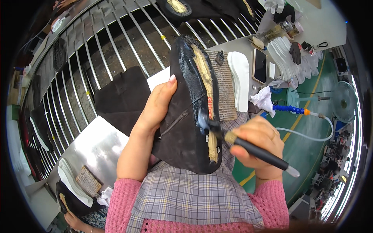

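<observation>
My left hand (156, 101) is closed on a black boot upper (176, 134) with a side zipper, its thumb along the near side. The boot's underside faces up, showing a pale yellowish strip down the middle with some red print. A wet, whitish-blue film covers part of the black margin left of that strip. In my right hand (259, 140) is a brush (261, 152) with a black handle and a light tip. Its bristles, blurred, touch the boot's bottom margin near the middle. The boot's soft dark shaft (120, 95) spreads out to the left, past my left wrist.
A conveyor of metal bars (116, 42) runs across the far left, with dark uppers on it. At right are corrugated cardboard (223, 89), white insoles (239, 79), a phone (259, 66) and a blue flexible hose (288, 109). A co-worker's hand (74, 221) holds another upper at lower left.
</observation>
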A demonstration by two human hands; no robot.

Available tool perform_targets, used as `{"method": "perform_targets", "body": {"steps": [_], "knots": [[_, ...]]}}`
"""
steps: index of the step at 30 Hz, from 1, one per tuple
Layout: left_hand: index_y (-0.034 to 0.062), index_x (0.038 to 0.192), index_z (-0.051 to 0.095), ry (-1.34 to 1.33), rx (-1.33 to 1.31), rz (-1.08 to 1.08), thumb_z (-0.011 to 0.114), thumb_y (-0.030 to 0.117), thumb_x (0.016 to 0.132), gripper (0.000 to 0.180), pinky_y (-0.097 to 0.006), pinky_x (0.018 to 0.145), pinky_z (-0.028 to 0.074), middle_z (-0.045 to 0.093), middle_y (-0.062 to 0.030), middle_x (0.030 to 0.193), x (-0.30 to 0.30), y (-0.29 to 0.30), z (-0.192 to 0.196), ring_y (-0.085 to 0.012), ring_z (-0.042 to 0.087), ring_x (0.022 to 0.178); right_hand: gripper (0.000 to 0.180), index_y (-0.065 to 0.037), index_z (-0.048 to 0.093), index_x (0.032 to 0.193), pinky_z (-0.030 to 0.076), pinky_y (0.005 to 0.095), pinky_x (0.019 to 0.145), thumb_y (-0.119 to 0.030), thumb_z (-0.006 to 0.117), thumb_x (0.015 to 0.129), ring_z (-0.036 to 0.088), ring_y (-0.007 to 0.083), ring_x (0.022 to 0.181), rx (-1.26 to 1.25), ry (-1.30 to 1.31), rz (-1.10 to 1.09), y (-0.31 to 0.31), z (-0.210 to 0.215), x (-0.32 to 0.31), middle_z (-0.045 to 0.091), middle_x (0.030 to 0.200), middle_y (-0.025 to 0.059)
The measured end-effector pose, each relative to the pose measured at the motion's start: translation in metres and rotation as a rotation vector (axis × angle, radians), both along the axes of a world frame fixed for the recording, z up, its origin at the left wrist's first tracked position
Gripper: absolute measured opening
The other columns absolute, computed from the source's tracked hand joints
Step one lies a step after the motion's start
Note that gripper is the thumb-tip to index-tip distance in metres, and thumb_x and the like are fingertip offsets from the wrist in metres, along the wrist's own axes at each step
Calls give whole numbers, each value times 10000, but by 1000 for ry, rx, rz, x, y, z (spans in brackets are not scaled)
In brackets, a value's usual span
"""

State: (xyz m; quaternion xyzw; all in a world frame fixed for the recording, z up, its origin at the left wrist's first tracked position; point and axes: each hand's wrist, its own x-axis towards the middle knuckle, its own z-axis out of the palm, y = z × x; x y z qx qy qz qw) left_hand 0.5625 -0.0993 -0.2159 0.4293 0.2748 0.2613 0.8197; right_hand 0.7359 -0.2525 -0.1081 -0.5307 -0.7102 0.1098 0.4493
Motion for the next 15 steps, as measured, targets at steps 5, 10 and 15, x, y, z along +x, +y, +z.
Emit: {"method": "perform_targets", "body": {"steps": [5,10,15], "knots": [[-51,1192,581,100,103,-53,387,426,1008,547,-293,860,529,676,-140,1075,0,5,-7,-186,670,948,226,0,660,902,480,305,584,-93,795,747,615,211,660,-187,164,97,1,12,26,654,783,77],[-5,894,577,173,186,-39,468,399,995,430,-230,690,435,585,-11,828,10,0,5,-73,529,760,180,6,645,900,480,294,624,-43,761,771,605,207,705,-160,10,-54,17,19,23,651,810,92],[25,751,572,170,197,-15,512,403,983,447,-209,605,391,533,51,704,13,-3,5,-23,453,669,171,9,640,889,482,296,623,-47,757,778,604,209,699,-202,-20,-48,21,22,25,640,800,94]]}}
